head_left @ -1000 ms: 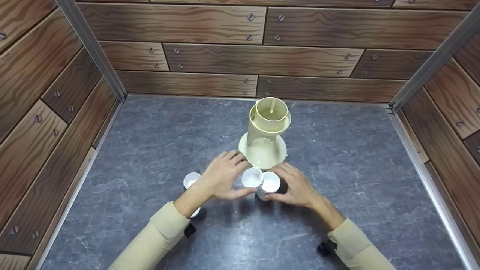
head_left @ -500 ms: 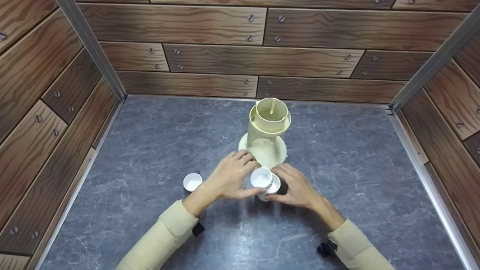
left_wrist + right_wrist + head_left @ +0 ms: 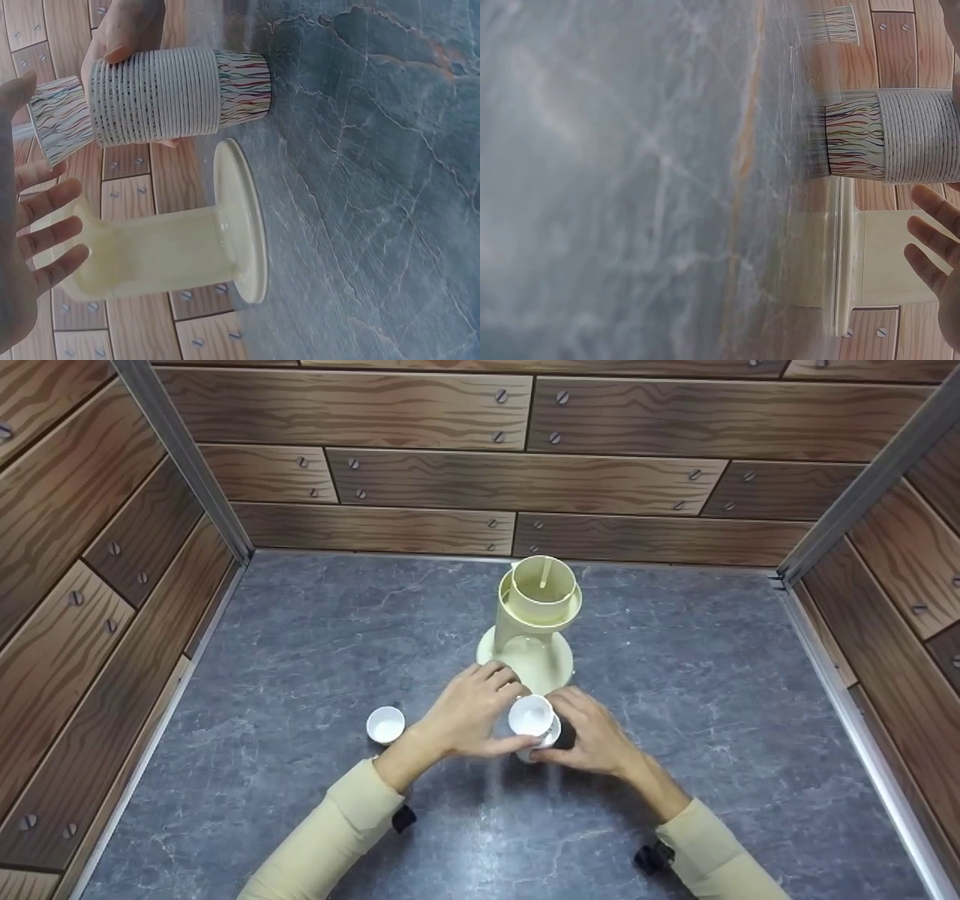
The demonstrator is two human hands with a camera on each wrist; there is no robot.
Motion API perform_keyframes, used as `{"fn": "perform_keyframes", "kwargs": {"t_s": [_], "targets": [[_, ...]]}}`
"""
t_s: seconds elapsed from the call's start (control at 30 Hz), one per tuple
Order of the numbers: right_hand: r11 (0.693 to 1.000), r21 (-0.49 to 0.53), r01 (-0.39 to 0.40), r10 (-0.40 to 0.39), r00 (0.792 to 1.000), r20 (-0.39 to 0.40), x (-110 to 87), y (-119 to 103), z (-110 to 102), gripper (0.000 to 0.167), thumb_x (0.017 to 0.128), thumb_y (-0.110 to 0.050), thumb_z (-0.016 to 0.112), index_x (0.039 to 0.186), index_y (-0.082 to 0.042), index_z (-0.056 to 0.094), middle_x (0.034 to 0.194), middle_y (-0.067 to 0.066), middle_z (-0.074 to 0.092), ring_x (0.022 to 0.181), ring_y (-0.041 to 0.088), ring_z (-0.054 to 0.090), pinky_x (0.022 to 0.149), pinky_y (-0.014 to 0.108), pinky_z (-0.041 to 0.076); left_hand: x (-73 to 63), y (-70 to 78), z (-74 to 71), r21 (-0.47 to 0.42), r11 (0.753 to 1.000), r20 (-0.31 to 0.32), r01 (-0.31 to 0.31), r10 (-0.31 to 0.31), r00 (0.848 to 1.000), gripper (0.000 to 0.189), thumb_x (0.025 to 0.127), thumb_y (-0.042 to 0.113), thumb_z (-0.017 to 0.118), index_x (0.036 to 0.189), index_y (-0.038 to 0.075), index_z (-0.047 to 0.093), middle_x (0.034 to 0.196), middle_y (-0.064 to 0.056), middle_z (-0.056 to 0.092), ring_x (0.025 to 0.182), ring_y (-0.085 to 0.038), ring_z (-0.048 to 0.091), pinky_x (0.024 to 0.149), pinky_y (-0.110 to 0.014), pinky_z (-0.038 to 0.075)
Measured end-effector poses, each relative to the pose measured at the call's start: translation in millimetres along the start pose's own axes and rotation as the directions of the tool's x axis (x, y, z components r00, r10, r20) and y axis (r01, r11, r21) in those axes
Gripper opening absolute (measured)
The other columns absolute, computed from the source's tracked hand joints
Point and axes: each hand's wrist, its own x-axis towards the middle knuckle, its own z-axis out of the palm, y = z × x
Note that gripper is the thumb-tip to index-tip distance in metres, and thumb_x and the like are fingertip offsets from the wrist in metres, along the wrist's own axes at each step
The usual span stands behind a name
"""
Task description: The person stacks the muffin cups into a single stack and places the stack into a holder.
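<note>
My left hand (image 3: 476, 716) pinches a single paper cup (image 3: 61, 116) between thumb and fingers. Wavy coloured lines run over the cup's white outside. It sits tilted at the mouth of a tall stack of nested paper cups (image 3: 157, 97); whether it has entered the top cup I cannot tell. The stack stands upright on the table, and my right hand (image 3: 589, 731) grips it near the top. In the right wrist view the lower cup of the stack (image 3: 855, 139) shows the same wavy pattern.
Just behind the stack stands a cream stand with a round base (image 3: 536, 664) and an open cylinder (image 3: 544, 592) on top. Another paper cup (image 3: 386, 725) is on the grey marbled table (image 3: 315, 660), left of my left wrist. Wood-patterned walls (image 3: 420, 480) enclose the table.
My left hand has moved right, carrying its cup from beside the stack to over its mouth. My left forearm now covers a second cup's place. The right hand stays still.
</note>
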Motion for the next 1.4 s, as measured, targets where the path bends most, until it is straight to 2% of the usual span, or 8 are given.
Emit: {"fn": "perform_keyframes", "kwargs": {"t_s": [0.3,0.5,1.13,1.4], "targets": [[1.0,-0.002,0.0,0.0,1.0,-0.014,-0.2,0.0,0.9,0.072,0.08,-0.069,0.079,0.124,-0.013,0.07,0.116,0.001,0.073,0.111,0.021,0.067,0.094,0.042,0.058,2.7,1.8,4.0,0.006,1.0,0.052,0.008,-0.008,0.999,0.06,0.091,0.076,0.058,0.115,0.022,0.07,0.12,0.001,0.07,0.117,-0.019,0.063,0.093,-0.036,0.056],[1.0,-0.006,-0.003,0.003,1.0,-0.019,0.0,-0.4,1.3,0.07,0.08,-0.068,0.081,0.122,-0.013,0.07,0.114,0.001,0.072,0.11,0.02,0.067,0.093,0.041,0.058,3.2,1.9,9.3,0.029,1.0,0.045,-0.005,0.004,0.999,0.061,0.091,0.077,0.059,0.113,0.022,0.07,0.119,0.001,0.07,0.115,-0.019,0.063,0.09,-0.034,0.056],[1.0,-0.003,-0.007,0.007,1.0,-0.002,0.5,-0.4,0.3,0.07,0.08,-0.066,0.081,0.124,-0.012,0.07,0.115,0.002,0.072,0.11,0.02,0.067,0.094,0.042,0.058,2.5,3.3,18.8,0.044,0.999,0.052,-0.017,0.014,0.999,0.063,0.09,0.078,0.059,0.116,0.022,0.07,0.119,0.001,0.07,0.115,-0.019,0.063,0.092,-0.035,0.056],[1.0,0.002,-0.005,0.005,1.0,0.001,-0.1,-1.0,0.4,0.067,0.079,-0.062,0.084,0.124,-0.013,0.07,0.115,0.001,0.071,0.109,0.019,0.066,0.093,0.04,0.057,1.6,2.9,21.8,0.014,1.0,0.037,-0.024,0.024,0.999,0.061,0.09,0.076,0.062,0.113,0.021,0.072,0.114,0.001,0.071,0.112,-0.019,0.065,0.09,-0.035,0.057]]}}
